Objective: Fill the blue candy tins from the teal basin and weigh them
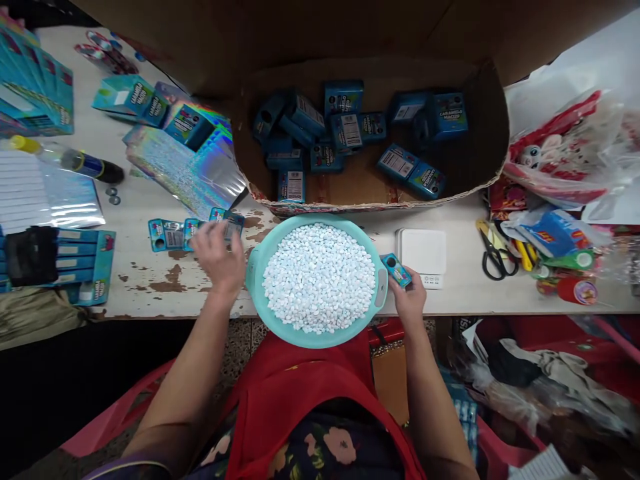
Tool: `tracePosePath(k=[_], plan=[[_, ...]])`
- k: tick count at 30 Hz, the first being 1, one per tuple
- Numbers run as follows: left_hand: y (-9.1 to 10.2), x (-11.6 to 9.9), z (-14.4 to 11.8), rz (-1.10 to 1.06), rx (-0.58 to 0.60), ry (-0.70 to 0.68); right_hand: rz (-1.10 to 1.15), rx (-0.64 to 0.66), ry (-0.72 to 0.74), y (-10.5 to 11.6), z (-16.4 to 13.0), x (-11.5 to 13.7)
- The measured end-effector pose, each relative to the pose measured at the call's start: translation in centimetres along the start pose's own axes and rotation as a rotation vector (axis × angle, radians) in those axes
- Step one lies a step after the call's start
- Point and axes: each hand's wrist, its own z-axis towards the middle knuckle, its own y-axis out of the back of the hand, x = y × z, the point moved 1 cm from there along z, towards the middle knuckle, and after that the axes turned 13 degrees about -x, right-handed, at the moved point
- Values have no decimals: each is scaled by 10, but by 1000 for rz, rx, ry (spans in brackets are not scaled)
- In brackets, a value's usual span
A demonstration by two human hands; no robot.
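A teal basin (260, 263) heaped with small white candies (319, 277) rests half on the table edge, over my lap. My right hand (409, 300) holds a small blue candy box (396, 269) beside the basin's right rim. My left hand (219, 257) reaches over a row of flat blue box blanks (167, 235) on the table left of the basin, fingers touching the rightmost one (231, 222). Whether it grips that blank I cannot tell.
A large cardboard carton (480, 180) behind the basin holds several filled blue boxes (345, 130). A white scale (421, 255) stands right of the basin, scissors (493, 253) further right. Holographic sheets (185, 170), a bottle (65, 157) and box stacks (75, 263) lie left.
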Motion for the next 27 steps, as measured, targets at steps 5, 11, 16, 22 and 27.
tracePosePath(k=[5,11,16,22,27], plan=[[-24,-46,-54,-343,555,101,92,-230,-6,28,4,18],[-60,-72,-71,-371,636,299,144,-205,77,58,-13,56],[-68,-85,-77,-407,729,529,155,-4,110,39,-39,88],[-68,-94,-71,-691,939,897,52,181,192,27,-58,118],[-45,-109,-63,-857,913,1065,-90,298,385,25,-67,131]])
